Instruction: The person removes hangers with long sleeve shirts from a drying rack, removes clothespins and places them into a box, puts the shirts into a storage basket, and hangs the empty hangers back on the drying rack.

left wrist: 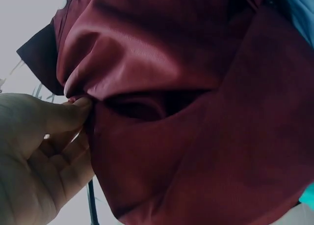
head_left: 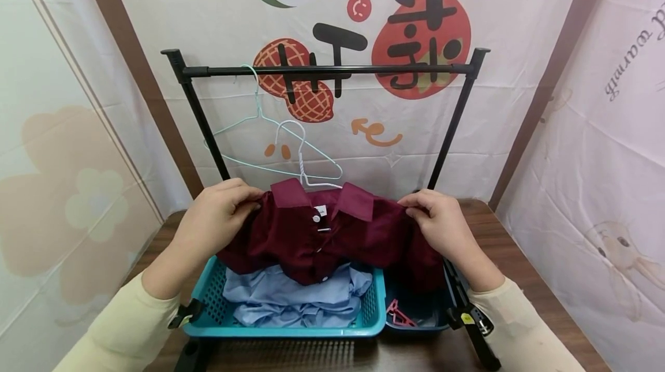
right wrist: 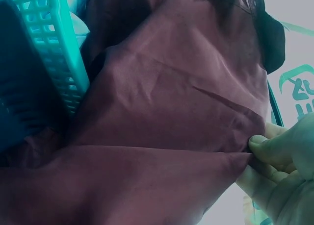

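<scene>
A dark red collared shirt (head_left: 343, 233) hangs between both hands in the head view, its collar upward and a white button near the neck. My left hand (head_left: 218, 213) pinches the shoulder on the left; thumb and fingertips meet on the cloth in the left wrist view. The other shoulder is pinched by my right hand (head_left: 441, 224), also seen at the cloth's edge in the right wrist view. A white hanger (head_left: 303, 155) rises out of the collar, its hook free of the rail; its lower part is hidden by the shirt.
A black rack (head_left: 332, 70) spans the back, with a pale green hanger (head_left: 260, 115) on its rail. Below the shirt, a turquoise basket (head_left: 286, 332) holds folded light blue cloth (head_left: 301, 297). Beside it, a dark blue basket (head_left: 415, 328) contains pink clips (head_left: 399, 315).
</scene>
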`<state>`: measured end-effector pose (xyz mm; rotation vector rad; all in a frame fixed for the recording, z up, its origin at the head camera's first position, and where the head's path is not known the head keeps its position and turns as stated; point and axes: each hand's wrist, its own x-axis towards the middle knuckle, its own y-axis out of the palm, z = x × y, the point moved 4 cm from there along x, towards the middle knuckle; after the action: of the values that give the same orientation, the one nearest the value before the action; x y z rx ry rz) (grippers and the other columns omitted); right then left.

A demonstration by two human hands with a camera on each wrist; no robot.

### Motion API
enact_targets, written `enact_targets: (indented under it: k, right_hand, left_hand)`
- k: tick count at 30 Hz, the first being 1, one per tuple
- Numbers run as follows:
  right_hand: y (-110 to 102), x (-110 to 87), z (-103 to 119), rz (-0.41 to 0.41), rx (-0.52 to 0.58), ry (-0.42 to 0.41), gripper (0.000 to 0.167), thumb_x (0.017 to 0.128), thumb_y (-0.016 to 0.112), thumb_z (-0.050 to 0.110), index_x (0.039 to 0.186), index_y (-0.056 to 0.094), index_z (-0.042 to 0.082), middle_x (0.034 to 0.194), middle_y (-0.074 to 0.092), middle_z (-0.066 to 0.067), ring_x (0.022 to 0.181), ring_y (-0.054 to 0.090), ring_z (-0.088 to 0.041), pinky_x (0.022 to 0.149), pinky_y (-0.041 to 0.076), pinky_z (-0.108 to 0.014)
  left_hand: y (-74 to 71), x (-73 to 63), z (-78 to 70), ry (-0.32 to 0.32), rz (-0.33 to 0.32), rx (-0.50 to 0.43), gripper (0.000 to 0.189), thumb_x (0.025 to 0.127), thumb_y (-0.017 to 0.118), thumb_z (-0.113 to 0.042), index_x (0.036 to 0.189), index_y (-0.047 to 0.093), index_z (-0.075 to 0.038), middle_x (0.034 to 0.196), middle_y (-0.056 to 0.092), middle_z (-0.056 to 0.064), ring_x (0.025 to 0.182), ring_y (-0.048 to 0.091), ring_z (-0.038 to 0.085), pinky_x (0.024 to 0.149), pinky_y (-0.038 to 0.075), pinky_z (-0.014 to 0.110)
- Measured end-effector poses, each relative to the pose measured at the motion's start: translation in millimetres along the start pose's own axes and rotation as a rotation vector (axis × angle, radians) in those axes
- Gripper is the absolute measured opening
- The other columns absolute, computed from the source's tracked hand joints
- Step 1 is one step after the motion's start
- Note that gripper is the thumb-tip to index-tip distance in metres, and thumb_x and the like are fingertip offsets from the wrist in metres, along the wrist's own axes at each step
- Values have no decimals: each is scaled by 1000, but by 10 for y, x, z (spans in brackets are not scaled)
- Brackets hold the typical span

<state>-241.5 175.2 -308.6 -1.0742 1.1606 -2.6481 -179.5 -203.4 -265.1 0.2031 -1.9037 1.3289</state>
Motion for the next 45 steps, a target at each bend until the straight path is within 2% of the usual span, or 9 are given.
enact_targets:
  k: [3,9,17,22,29,33,40,45]
  right_hand:
    - [10,-2,10,-16,3,-16,22,92,72,-4,99,80,16,95,73,3,86,66,-12,73,55,-31]
    - [36,-20,15,-10,1,-25,23,92,72,-3,98,80,17,94,73,2,85,65,-11,72,54,-29]
    - [33,-25,-48,114,13,-2,21,93,72,-1,103,78,17,99,73,3,91,67,-12,78,56,-36]
    - [-15,40,-26,166,13,11,15,97,71,10,107,78,17,105,74,2,93,65,-13,80,55,-37]
    - [-78,211,202,107,40,-83,14,99,70,22,110,78,19,103,73,5,87,63,-9,75,53,-36]
    - [-24,340,358,115,52,-116,13,99,71,23,109,78,20,103,73,6,88,65,-9,78,57,-39]
    - [152,494,512,224,50,-104,23,95,76,28,115,77,16,112,73,2,100,68,-14,88,57,-40]
    - [260,512,610,285,49,-151,26,93,78,26,117,77,14,111,73,0,97,68,-13,85,58,-37]
  left_hand:
    - [51,30,-54,-11,-8,-11,19,86,78,3,97,79,-12,86,68,-4,76,61,12,67,51,35]
    - [148,48,-151,-6,-28,11,19,85,73,8,86,74,-11,77,60,-3,67,49,12,61,44,33]
    - [191,18,-162,-3,-44,20,18,85,74,7,88,75,-11,80,62,-3,67,52,13,62,48,36]
    - [198,13,-151,7,-63,27,18,85,74,7,87,74,-11,79,61,-3,66,51,12,61,47,36]
    - [204,21,-156,22,-74,31,17,85,74,7,87,73,-10,79,61,-2,66,52,13,61,47,35]
    - [216,20,-161,27,-72,34,17,85,74,7,88,73,-10,80,61,-2,66,52,12,61,47,35]
    - [228,-3,-166,26,-71,35,16,86,74,6,89,73,-10,80,61,-2,66,51,12,60,47,34]
    - [231,-9,-169,23,-74,31,16,87,74,5,89,73,-10,79,60,-2,65,50,12,59,46,33]
